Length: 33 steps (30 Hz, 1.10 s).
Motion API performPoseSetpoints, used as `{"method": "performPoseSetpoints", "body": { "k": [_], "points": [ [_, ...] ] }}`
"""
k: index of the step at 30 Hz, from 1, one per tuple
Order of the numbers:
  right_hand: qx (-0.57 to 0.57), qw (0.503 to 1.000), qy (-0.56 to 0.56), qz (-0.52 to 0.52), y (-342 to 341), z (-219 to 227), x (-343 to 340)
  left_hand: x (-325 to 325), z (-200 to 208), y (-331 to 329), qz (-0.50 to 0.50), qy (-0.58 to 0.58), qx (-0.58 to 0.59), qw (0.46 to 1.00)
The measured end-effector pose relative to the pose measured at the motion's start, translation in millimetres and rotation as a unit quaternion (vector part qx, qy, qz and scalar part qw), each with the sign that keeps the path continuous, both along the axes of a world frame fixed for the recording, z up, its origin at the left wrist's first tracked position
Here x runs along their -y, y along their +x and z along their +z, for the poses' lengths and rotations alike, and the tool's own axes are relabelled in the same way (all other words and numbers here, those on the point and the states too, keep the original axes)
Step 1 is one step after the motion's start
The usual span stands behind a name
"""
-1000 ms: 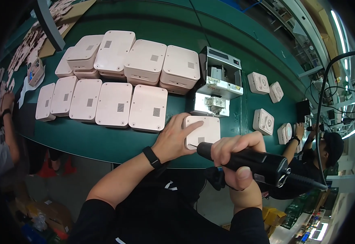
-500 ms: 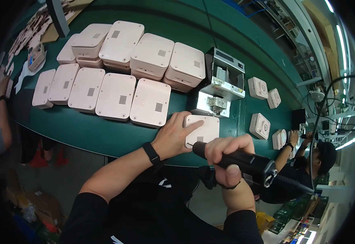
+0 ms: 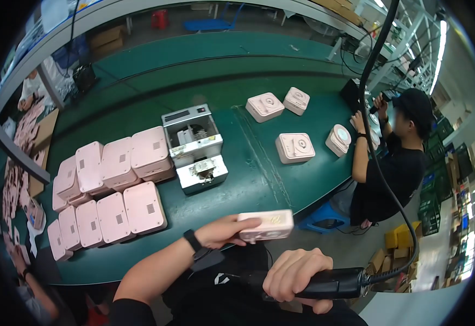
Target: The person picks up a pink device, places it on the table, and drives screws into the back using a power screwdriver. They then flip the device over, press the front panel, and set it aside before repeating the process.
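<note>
My left hand (image 3: 222, 230) grips a pale pink, boxy device (image 3: 273, 224) with rounded corners, held up at the bench's near edge. The device is tilted on its side, my thumb on the upper face and my fingers beneath. Lower down, my right hand (image 3: 298, 276) is wrapped round a black corded electric screwdriver (image 3: 339, 282), apart from the device. Its tip points left and is hard to make out against my dark clothing. Beyond my left hand stands a small black and silver machine (image 3: 204, 173), probably a screw feeder.
Several similar devices (image 3: 145, 207) lie in rows and stacks on the green bench (image 3: 237, 179) at left. Several more (image 3: 296, 148) sit apart at right. The screwdriver's cable (image 3: 381, 179) hangs down at right. A co-worker (image 3: 392, 163) works there; another person's arm (image 3: 31, 274) shows at far left.
My left hand has lifted the device off the bench and tipped it. The screwdriver has moved down, away from the device. The view has turned toward the right.
</note>
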State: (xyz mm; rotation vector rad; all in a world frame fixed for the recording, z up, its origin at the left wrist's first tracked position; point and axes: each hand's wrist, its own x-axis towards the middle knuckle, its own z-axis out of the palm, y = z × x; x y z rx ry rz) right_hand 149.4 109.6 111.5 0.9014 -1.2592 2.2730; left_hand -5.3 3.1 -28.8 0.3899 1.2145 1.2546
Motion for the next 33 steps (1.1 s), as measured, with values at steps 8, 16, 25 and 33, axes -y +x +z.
{"method": "performPoseSetpoints", "body": {
  "k": [8,16,25,33],
  "points": [
    [0.040,0.997,-0.015,-0.071,32.6,-6.5,-30.5,-139.8,-2.7,-18.5,-0.033,-0.024,0.204,0.978],
    [0.109,0.990,-0.010,-0.087,43.2,-24.9,-45.7,-105.5,-14.4,7.9,0.052,0.015,-0.042,0.998],
    [0.162,0.982,-0.076,-0.060,6.8,-61.4,-44.2,100.2,28.1,-13.4,0.209,-0.070,-0.732,0.645],
    [0.255,0.966,-0.021,-0.029,-31.9,-71.0,4.8,163.9,3.7,-20.3,0.256,-0.211,-0.732,0.594]
  ]
}}
